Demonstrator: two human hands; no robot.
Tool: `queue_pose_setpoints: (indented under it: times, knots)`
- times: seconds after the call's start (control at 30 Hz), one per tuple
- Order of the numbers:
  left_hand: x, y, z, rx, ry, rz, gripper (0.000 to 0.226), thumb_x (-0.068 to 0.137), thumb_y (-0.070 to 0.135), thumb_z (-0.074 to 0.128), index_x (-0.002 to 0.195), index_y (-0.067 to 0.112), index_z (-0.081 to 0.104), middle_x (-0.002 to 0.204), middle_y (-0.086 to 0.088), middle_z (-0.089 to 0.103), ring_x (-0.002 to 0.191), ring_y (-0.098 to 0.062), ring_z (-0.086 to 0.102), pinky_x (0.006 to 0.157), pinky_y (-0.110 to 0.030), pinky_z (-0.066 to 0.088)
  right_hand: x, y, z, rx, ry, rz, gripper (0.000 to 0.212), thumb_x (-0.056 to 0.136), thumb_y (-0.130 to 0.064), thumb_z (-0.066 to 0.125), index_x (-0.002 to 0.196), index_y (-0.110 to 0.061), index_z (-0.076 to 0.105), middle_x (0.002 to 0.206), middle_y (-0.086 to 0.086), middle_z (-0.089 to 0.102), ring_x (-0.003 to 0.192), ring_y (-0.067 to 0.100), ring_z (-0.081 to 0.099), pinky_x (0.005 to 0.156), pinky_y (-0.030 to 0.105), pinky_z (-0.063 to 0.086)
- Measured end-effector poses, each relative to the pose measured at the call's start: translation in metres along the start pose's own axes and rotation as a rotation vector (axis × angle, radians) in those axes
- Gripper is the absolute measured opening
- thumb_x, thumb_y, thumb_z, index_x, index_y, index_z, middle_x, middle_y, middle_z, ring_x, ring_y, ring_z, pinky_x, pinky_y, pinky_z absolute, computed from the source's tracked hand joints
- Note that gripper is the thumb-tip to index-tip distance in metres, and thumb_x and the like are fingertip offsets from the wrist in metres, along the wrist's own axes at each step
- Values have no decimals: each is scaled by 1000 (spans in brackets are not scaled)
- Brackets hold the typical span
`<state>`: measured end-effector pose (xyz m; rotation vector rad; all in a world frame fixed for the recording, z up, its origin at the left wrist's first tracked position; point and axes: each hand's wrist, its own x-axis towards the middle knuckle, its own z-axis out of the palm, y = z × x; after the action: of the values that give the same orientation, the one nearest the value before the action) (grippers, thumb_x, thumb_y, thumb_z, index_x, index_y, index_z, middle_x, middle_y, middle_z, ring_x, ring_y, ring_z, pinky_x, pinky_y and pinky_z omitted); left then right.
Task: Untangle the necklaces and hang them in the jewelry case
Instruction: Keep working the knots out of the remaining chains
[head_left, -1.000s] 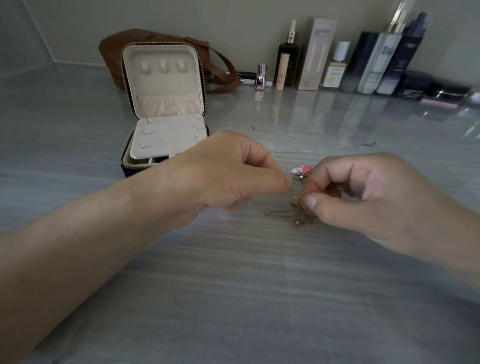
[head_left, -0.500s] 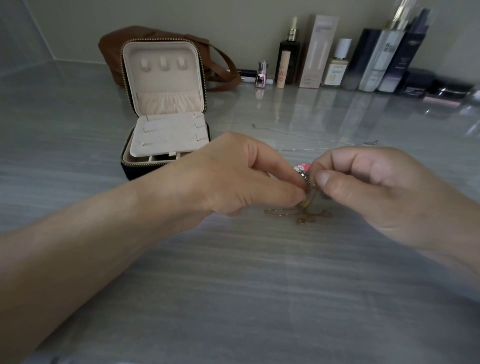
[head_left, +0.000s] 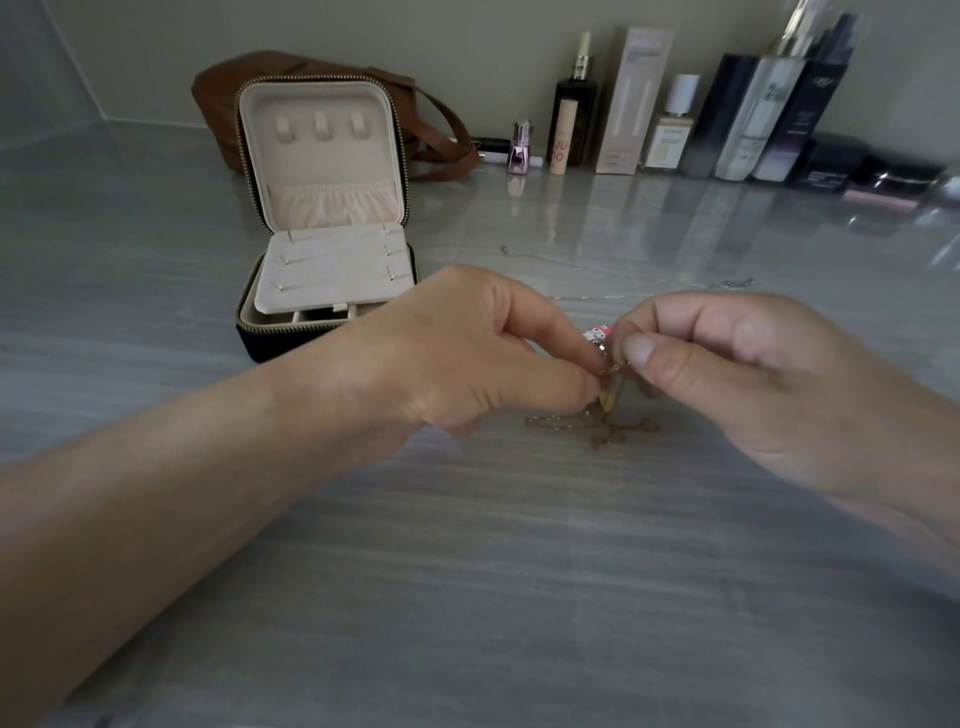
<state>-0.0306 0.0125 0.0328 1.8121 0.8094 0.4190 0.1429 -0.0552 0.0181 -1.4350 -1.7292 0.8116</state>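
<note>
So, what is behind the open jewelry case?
A brown bag stands behind the jewelry case; its strap shows at the right. The raised lid hides the bag's middle.

Tangled gold necklaces (head_left: 597, 428) w/ pink charm (head_left: 592, 333) at centre, silver chain (head_left: 597, 296) flat behind; jewelry case (head_left: 322, 208) open at left, lid upright

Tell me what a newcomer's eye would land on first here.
The left hand and right hand meet at centre, pinching a tangle of gold necklaces with a pink charm, its lower loops lying on the grey counter. Behind the left hand stands the open jewelry case, nothing hanging in its lid; cosmetics bottles line the back wall.
</note>
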Motion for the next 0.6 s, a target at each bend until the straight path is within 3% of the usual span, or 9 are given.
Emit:
queue_pose_setpoints:
  times: [0.13,0.3,0.37,0.5,0.6]
  knots:
    - [-1,0,0,-24,2,-4,5,59,23,72,64,23,73,35,12,34,33,-3,25,38,-17,21,0,-2,1,5,17,9,23,77,-46,51,83,-30,67,71,13,56,67,20,49,67,39,40]
    - [-2,1,0,-71,-4,0,5,59,21,74,63,24,72,37,8,32,34,-7,22,40,-19,19,0,-4,2,-14,18,-15,26,76,-50,52,86,-31,66,79,22,59,73,39,53,70,55,46]
    - [-1,1,-1,-83,-16,3,12,53,22,76,64,23,72,38,5,30,36,-9,20,40,-20,17,0,-2,1,12,25,-30,20,79,-43,51,83,-33,67,74,16,60,72,34,55,70,48,48]
    - [0,2,0,-101,-44,13,25,41,31,74,63,20,71,39,5,29,35,-9,19,39,-18,16,-1,-2,-1,77,-1,-50,19,83,-31,48,75,-24,65,66,-7,67,64,3,60,64,14,47]
    - [-2,0,-2,-111,-62,-5,22,48,15,86,62,21,70,38,7,29,34,-7,18,38,-18,16,-1,-2,1,106,-36,-56,17,85,-30,47,78,-25,62,64,-7,65,61,1,57,61,14,44]
